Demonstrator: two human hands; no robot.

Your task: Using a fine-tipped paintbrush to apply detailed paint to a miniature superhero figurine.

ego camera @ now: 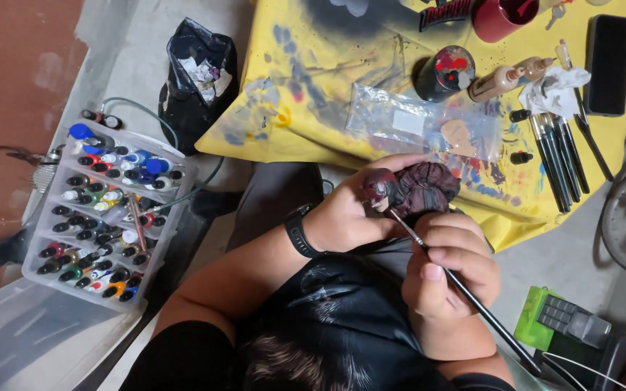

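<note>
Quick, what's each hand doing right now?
Left hand: closed around a dark red figurine.
Right hand: closed on a thin black paintbrush.

The person wore a black short-sleeved shirt (342,318) with a faint pale print across the chest, its sleeves ending above the elbows and leaving both forearms bare. A black band-style watch (300,232) circled the left wrist, at about nine o'clock from the left hand (345,217). The right hand (451,271) and its wrist were bare. Grey trousers (277,199) covered the legs at twelve o'clock from the shirt.
</note>
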